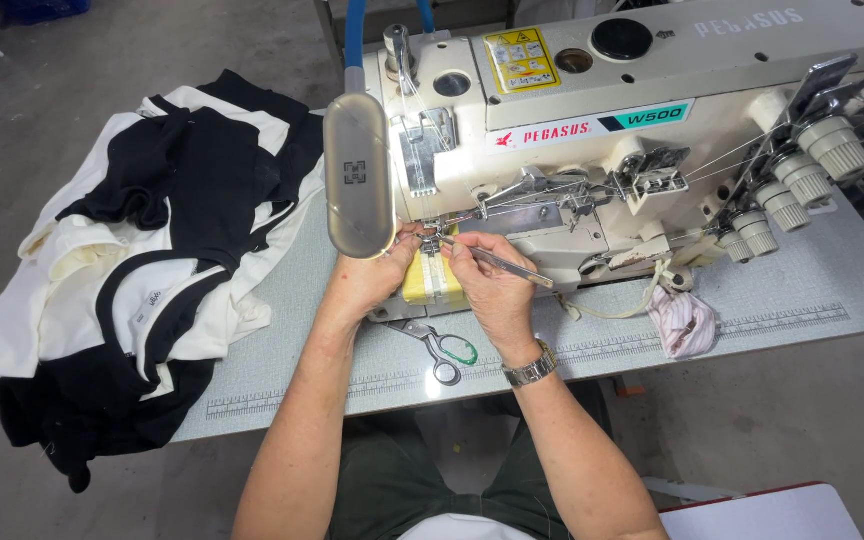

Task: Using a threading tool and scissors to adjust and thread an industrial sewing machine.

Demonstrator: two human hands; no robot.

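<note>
The person's right hand [492,285] was closed in a pinch around a pair of slim metal tweezers [502,262], whose tip pointed toward the needle area of the cream-coloured industrial sewing machine [652,130]. The left hand [377,275] was curled with its fingertips pressed together at the same spot, just under the needles (whether it held a thread could not be told, the detail being too small). Both hands rested over a yellow block-shaped part of the machine bed [422,285], touching or nearly touching each other. A silver wristwatch [530,368] sat on the right wrist. On the grey worktop [802,290], just below the hands, lay small scissors with a green-edged handle [447,350]. A long grey lamp head [357,175] hung above the left hand. A heap of black and white garments [142,270] lay at the worktop's left end, and a small pink striped cloth [684,322] lay to the right.
</note>
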